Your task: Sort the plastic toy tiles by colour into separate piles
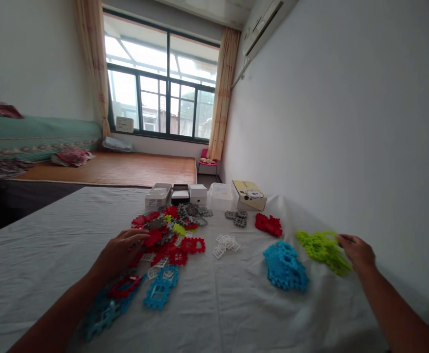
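Note:
A mixed heap of red, grey, white, green and blue plastic snap pieces [170, 230] lies on the white sheet [34, 264]. My left hand [120, 252] rests on the heap's near left side, fingers curled onto red pieces; whether it grips one I cannot tell. Sorted piles lie to the right: white [226, 244], grey [237, 217], red [268, 224], blue [286, 267] and lime green [323, 249]. My right hand [357, 251] touches the right end of the lime green pile, fingers bent over a piece.
Small white boxes [179, 193], a clear tub [221, 195] and a yellow carton [249, 194] line the far edge. A white wall [347, 122] runs along the right. Behind stand a bed with a wooden mat [126, 169], a pink chair [207, 164] and a window [159, 83].

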The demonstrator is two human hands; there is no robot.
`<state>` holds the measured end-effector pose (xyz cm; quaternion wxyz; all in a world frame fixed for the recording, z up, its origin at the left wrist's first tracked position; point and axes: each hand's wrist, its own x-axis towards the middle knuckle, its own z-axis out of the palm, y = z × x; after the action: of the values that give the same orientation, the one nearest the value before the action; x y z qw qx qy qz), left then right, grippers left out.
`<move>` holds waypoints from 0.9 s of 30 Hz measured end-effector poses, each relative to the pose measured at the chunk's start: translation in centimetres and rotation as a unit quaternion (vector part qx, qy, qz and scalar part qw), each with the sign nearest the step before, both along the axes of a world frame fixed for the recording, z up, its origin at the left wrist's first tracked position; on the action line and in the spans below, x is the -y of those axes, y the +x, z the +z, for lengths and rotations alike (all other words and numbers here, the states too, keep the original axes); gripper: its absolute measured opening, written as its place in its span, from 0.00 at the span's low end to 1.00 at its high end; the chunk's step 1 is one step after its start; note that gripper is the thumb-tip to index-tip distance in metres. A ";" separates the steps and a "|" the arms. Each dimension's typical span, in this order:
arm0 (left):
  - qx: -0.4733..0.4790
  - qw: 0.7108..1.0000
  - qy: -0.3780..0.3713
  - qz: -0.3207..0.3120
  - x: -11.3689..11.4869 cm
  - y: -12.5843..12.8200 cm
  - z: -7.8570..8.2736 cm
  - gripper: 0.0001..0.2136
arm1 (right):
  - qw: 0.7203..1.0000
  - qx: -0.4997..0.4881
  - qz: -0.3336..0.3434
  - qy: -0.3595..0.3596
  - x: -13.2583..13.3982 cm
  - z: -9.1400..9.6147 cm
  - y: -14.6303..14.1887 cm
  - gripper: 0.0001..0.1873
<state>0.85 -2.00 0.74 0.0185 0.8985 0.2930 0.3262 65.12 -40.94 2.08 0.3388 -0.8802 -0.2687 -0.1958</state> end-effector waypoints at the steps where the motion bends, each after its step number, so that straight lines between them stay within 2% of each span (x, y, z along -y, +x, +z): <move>1: 0.002 1.000 0.001 0.002 0.2 0.1 0.1 0.15 | 1.000 -0.021 -0.013 -0.001 0.6 -0.6 0.8 0.14; 4: 0.003 1.000 0.003 0.003 1.3 0.4 0.7 0.13 | 0.998 -0.040 -0.043 -0.027 0.3 -1.6 1.8 0.10; 7: 0.005 1.000 0.016 -0.016 3.0 1.3 1.5 0.13 | 0.998 0.015 -0.037 -0.044 -2.9 -0.5 -0.6 0.13; 9: -0.019 0.998 0.025 -0.048 4.0 2.2 1.8 0.13 | 0.998 0.043 0.029 -0.032 -6.6 0.9 -4.5 0.17; 12: -0.063 0.996 0.043 -0.046 5.1 3.2 1.7 0.15 | 0.978 0.019 0.203 -0.043 -13.1 2.2 -12.8 0.19; 16: -0.110 0.993 0.047 0.015 5.0 2.7 1.1 0.15 | 0.916 0.020 0.392 -0.085 -21.1 1.0 -24.8 0.18; 18: -0.122 0.990 0.040 0.059 4.6 1.7 1.1 0.11 | 0.860 0.031 0.497 -0.113 -24.1 0.1 -30.0 0.17; 19: -0.127 0.988 0.035 0.076 4.4 1.2 1.1 0.09 | 0.841 0.044 0.524 -0.128 -25.4 -0.3 -32.3 0.17; 21: -0.135 0.985 0.024 0.099 4.1 0.3 1.4 0.07 | 0.822 0.068 0.544 -0.154 -27.8 -0.8 -35.8 0.18; 23: -0.139 0.984 0.017 0.109 4.1 -0.2 1.6 0.07 | 0.826 0.082 0.532 -0.171 -29.8 -1.1 -38.1 0.19; 27: -0.136 0.985 0.019 0.109 4.1 -0.2 1.7 0.07 | 0.832 0.093 0.509 -0.198 -32.4 -1.1 -39.7 0.17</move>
<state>0.62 -6.12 2.48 -0.0739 0.8974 0.3828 0.2067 25.47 -8.57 1.02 0.1826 -0.6447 -0.7421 -0.0188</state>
